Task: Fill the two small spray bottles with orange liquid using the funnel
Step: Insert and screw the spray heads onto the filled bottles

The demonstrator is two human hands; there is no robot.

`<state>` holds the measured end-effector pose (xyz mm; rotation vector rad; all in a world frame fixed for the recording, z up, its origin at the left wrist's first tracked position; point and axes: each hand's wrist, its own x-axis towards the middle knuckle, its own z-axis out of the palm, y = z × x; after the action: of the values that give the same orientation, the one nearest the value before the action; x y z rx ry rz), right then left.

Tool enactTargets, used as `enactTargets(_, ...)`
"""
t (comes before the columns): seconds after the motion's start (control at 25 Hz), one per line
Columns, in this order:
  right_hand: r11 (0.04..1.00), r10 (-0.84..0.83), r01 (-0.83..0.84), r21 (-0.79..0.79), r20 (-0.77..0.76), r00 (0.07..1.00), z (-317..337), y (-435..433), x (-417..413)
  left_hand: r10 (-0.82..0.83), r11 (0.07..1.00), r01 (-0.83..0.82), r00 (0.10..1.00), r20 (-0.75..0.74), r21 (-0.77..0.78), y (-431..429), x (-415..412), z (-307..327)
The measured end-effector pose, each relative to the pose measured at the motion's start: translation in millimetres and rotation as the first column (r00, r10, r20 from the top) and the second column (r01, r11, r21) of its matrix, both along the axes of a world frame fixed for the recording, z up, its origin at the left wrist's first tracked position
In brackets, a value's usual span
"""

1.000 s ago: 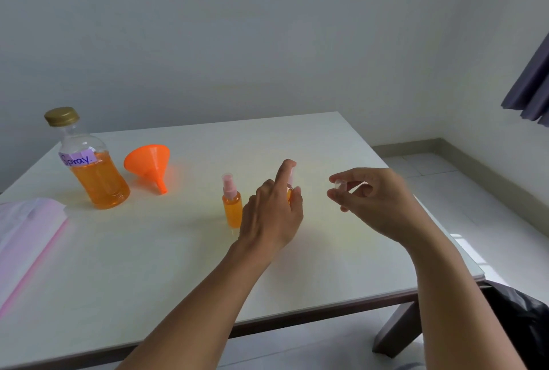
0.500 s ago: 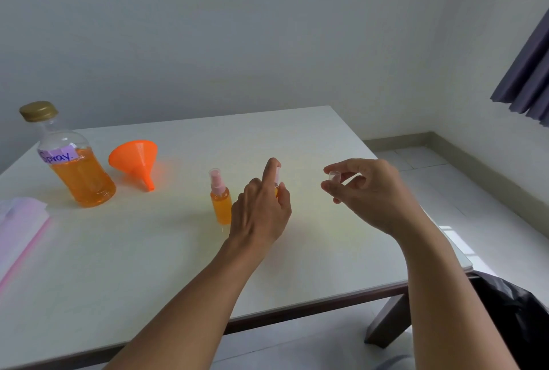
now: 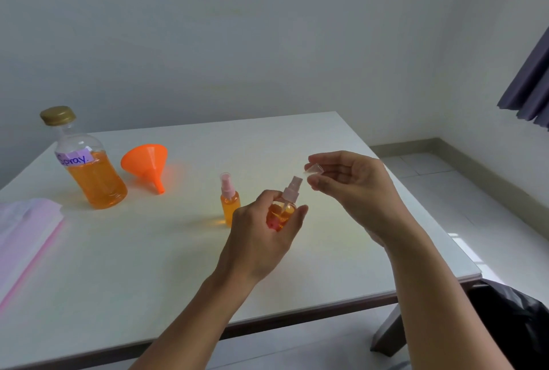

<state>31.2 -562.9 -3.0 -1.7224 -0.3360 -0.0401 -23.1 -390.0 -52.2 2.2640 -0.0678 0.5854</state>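
My left hand (image 3: pixel 261 233) grips a small spray bottle (image 3: pixel 282 210) full of orange liquid, tilted toward the right, its pink spray head bare. My right hand (image 3: pixel 353 188) pinches a small clear cap (image 3: pixel 314 169) just above and right of that spray head. A second small spray bottle (image 3: pixel 229 200), also orange-filled with a pink head under a clear cap, stands upright on the white table (image 3: pixel 148 265) left of my left hand. The orange funnel (image 3: pixel 147 163) lies on its side further left. The big bottle (image 3: pixel 89 161) labelled "Spray", gold cap on, holds orange liquid.
A pink-edged plastic sheet or pouch (image 3: pixel 23 239) lies at the table's left edge. The table's right edge drops to a tiled floor (image 3: pixel 475 206). A dark curtain (image 3: pixel 531 84) hangs at the far right; a dark object (image 3: pixel 511 325) sits below the table corner.
My left hand has lifted and tilted its spray bottle, the index finger coming off the spray head. My right hand with the clear cap has come closer to the spray head.
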Motion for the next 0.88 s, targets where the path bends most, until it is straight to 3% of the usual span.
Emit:
enactTargets(0.32,0.985,0.025,-0.007,-0.174,0.103,0.994,4.8,34.1,-14.2,-0.045,0.999,0.046,0.992,0.114,-0.009,27.0,-13.0,7.2)
enactTargets(0.52,0.992,0.0,0.024,-0.125,0.186,0.982,1.3,60.8,-23.4,-0.012,1.0,0.006,0.985,0.17,0.031,49.2,-18.5,15.5)
enactTargets(0.64,0.99,0.114,-0.097,-0.105,0.17,0.979,5.1,75.9,-28.6,0.011,1.0,-0.014,0.986,0.169,0.017,69.8,-29.5,23.0)
enactTargets(0.76,0.992,0.109,-0.098,-0.082,0.149,0.983,7.9,85.2,-25.2,0.125,0.983,-0.104,0.984,0.131,-0.151,114.4,-37.8,27.9)
enactTargets(0.88,0.975,0.009,0.029,-0.221,0.169,0.986,1.5,96.3,-20.4,0.327,0.922,-0.294,0.94,0.099,-0.254,165.9,-34.8,20.5)
